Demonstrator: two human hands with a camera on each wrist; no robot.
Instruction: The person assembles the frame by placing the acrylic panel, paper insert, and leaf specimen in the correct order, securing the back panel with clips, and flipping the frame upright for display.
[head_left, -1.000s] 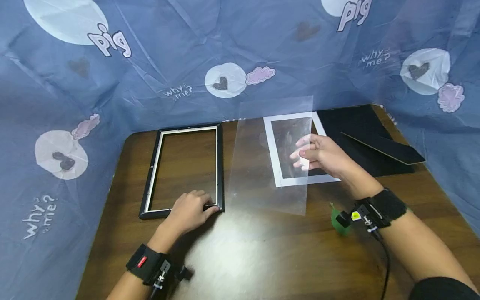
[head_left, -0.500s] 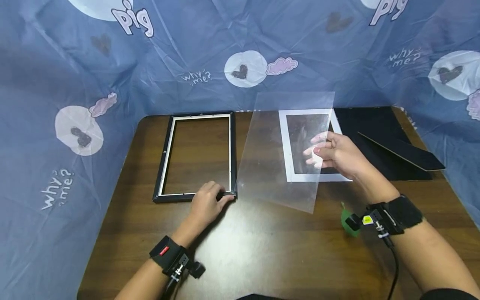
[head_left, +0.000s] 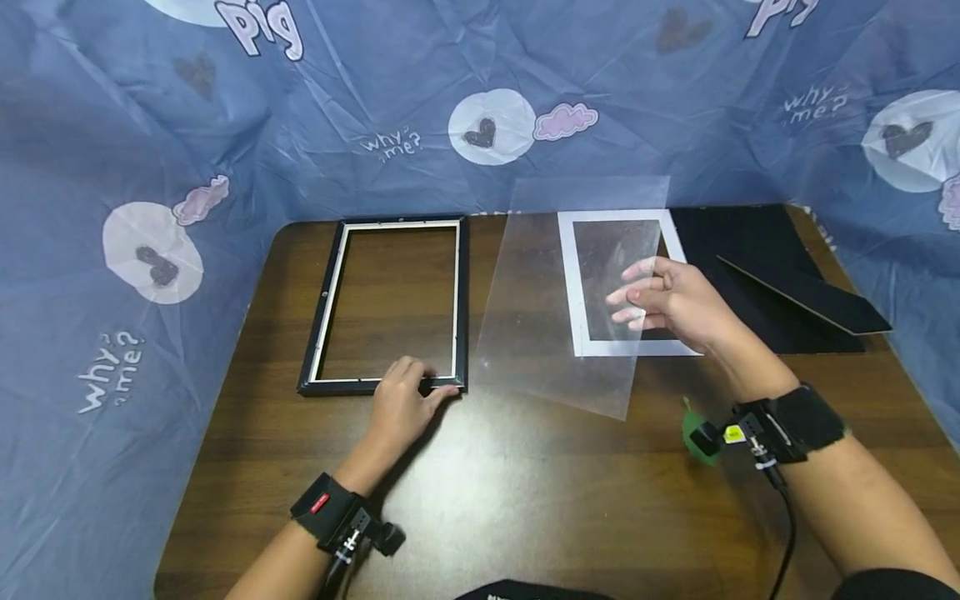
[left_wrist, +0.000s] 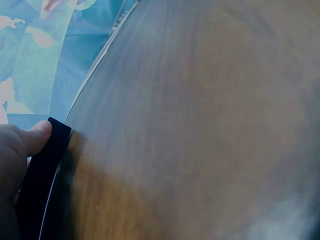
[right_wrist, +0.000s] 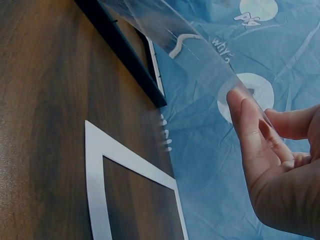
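Note:
In the head view, a black picture frame (head_left: 462, 300) with a pale inner edge lies face down on the table at left. My left hand (head_left: 401, 404) grips its near right corner; the left wrist view shows the thumb on the black frame edge (left_wrist: 56, 142). My right hand (head_left: 682, 304) pinches a clear plastic sheet (head_left: 540, 333) by its right edge, thumb on one side and fingers on the other. The sheet is held tilted above the table, to the right of the frame. Through it shows part of a white mat (head_left: 677, 237) lying flat.
Right of the mat is a black backing board (head_left: 738, 242) with its stand flap (head_left: 810, 292) raised. A green leaf-shaped piece (head_left: 697, 437) lies below the right wrist, partly hidden by the camera. A blue printed cloth (head_left: 337, 92) hangs behind the brown table (head_left: 525, 500).
The head view has shifted, moving the scene rightward and up. The clear sheet has turned slightly, its near right corner pointing lower. Both hands keep their holds.

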